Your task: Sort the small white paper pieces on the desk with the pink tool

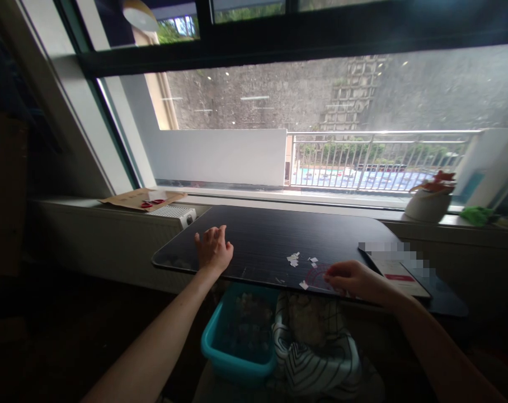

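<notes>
My left hand (214,249) is over the left part of the dark table (279,229), its fingers spread and holding nothing. Near the front edge, my right hand (350,278) has its thumb and fingers pinched together; what they hold, if anything, is too small to make out. Thin red curved lines (315,275) show by those fingertips, but I cannot tell whether they are a separate object or a marking. A small pile of white paper pieces (294,259) lies left of my right hand. Another white scrap (304,285) sits close to the table edge.
Below the table edge are a turquoise basin (237,358) with small pieces inside and a striped cloth (313,358). A booklet (399,277) lies at right. Red-handled scissors (152,203) rest on brown paper (128,198) by the window; a white pot (428,206) stands on the sill.
</notes>
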`<state>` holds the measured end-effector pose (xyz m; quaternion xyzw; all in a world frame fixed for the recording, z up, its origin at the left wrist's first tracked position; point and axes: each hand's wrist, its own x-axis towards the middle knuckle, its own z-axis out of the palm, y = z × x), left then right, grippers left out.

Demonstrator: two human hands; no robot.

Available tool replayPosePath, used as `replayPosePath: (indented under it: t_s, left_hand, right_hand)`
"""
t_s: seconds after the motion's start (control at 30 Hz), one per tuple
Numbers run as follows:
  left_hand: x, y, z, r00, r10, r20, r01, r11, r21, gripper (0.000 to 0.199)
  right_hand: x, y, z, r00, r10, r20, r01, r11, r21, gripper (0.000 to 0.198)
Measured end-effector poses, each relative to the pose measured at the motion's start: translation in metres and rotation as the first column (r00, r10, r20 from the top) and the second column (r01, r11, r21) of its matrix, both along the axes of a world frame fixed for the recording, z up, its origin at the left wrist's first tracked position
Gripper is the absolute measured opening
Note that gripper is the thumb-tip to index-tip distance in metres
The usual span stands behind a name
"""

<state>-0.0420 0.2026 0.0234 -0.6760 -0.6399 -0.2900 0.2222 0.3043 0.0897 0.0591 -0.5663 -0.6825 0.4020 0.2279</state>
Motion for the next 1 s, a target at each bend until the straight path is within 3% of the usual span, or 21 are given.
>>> replayPosePath:
  t_s: [0.27,0.43,0.9,1.0]
  left_hand:
    - [0.001,-0.001,0.002,0.999,0.024,-0.025,-0.024,1.0,-0.006,0.045]
    - [0.002,-0.001,0.002,1.0,0.015,-0.012,-0.016,1.0,-0.006,0.045]
    - [0.0,0.0,0.001,1.0,0.013,-0.022,-0.013,1.0,0.008,0.045]
    - [0.0,-0.001,0.001,0.999,0.011,-0.03,-0.011,1.0,0.006,0.044]
  right_hand:
    - [-0.002,-0.004,0.003,0.999,0.038,0.027,-0.038,0.999,0.0,0.031]
    - [0.0,-0.001,0.0,1.0,-0.018,0.026,0.017,1.0,0.021,0.035]
    - [0.0,-0.005,0.004,0.996,0.066,0.057,-0.067,0.997,0.029,0.033]
    - [0.01,0.002,0.0,0.998,-0.019,0.066,0.011,0.992,0.124,0.035]
